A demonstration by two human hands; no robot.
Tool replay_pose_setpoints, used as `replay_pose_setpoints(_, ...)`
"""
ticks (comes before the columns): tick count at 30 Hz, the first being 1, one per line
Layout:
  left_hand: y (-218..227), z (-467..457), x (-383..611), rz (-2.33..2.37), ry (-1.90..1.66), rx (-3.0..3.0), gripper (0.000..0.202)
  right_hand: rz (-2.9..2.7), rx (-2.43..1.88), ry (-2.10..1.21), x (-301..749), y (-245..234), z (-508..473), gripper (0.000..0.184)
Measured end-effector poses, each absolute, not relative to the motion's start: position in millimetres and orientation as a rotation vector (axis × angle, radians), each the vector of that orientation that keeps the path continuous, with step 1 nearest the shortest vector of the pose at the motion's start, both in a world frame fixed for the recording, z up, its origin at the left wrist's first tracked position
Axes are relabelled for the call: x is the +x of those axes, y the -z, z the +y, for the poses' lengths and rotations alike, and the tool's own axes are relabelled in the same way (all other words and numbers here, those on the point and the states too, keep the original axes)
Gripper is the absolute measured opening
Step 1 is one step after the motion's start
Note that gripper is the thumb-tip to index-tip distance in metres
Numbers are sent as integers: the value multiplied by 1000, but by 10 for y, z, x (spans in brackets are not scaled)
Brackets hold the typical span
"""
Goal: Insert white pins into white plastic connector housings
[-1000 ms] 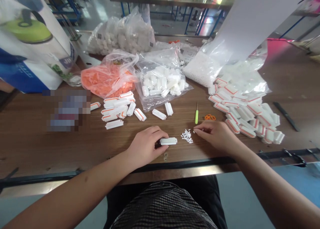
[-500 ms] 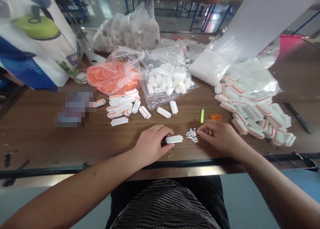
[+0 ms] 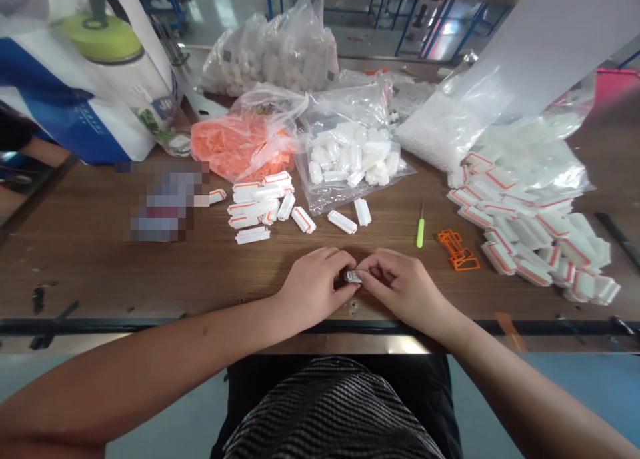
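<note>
My left hand (image 3: pixel 313 289) and my right hand (image 3: pixel 403 289) meet at the near edge of the wooden table (image 3: pixel 100 272). Between their fingertips sits a small white plastic connector block (image 3: pixel 353 276), mostly hidden by the fingers. My left hand grips it from the left. My right hand's fingers are pinched against its right end; whether they hold a small part I cannot tell. The pile of tiny white pieces seen before is covered by my right hand.
Orange clips (image 3: pixel 457 249) and a green-handled tool (image 3: pixel 421 231) lie right of my hands. A heap of white and orange connectors (image 3: pixel 530 235) fills the right side, a smaller group (image 3: pixel 260 205) the middle left. Bags of white parts (image 3: pixel 353 155) and orange parts (image 3: pixel 240 145) stand behind.
My right hand has moved left from the pile of tiny white pieces to the connector block in my left hand. The view has shifted, so the table's things sit further right.
</note>
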State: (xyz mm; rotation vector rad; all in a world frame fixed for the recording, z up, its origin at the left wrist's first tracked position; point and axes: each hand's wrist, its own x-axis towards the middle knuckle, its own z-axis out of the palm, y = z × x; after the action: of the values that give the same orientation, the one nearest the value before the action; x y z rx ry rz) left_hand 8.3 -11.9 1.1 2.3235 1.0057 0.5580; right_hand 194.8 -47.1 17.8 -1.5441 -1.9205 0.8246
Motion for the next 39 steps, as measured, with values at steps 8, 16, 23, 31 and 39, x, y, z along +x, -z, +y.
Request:
replay_pose_setpoints(8,16,-129,97,1066,-574,2180,28,-1962,-1553,-672,1917,-173,-480,18)
replay_pose_setpoints(16,4,-127,110,1084,-535,2119,37,-2297,-1464,-418,1947,-208,-499,23)
replay_pose_setpoints(23,-27,-109,131,1098,-495,2089,35,-2392,-1401,-262,1972,-244,-563,30)
replay_pose_setpoints(31,-21,-98,111,1080,-513,2097,36,-2251,-1465,-322,2049,-262,-577,29)
replay_pose_setpoints(39,-51,-90,98,1068,-500,2156,32,-1886,-1935,-521,2697,-193,-365,18)
